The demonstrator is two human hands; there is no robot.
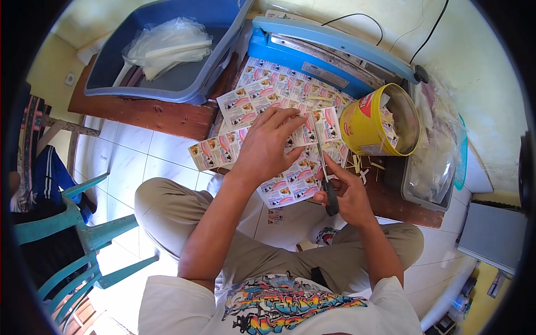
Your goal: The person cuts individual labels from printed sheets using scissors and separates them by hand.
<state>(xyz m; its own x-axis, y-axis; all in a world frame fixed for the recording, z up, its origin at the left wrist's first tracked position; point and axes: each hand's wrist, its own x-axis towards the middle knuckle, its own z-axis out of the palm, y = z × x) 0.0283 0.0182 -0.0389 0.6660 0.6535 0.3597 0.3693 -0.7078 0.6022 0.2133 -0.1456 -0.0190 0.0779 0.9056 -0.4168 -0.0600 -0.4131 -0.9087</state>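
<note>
My right hand (347, 192) grips a pair of scissors (329, 195) by its black handles. The blades point away from me, over a strip of printed labels (326, 124). On that strip, just left of the blades, rests my left hand (272, 144), fingers bent and closed over the paper; its thumb reaches toward the scissors. More label sheets (245, 103) lie beneath and around both hands, some overlapping. A longer strip (215, 151) sticks out to the left of my left wrist.
A yellow bucket (360, 125) holding paper scraps lies tipped to the right. Behind the sheets stands a blue paper cutter (312, 70). A blue bin (151, 95) with plastic bags is at the upper left, a grey tray (427, 198) at the right, a green chair (89, 234) on the left.
</note>
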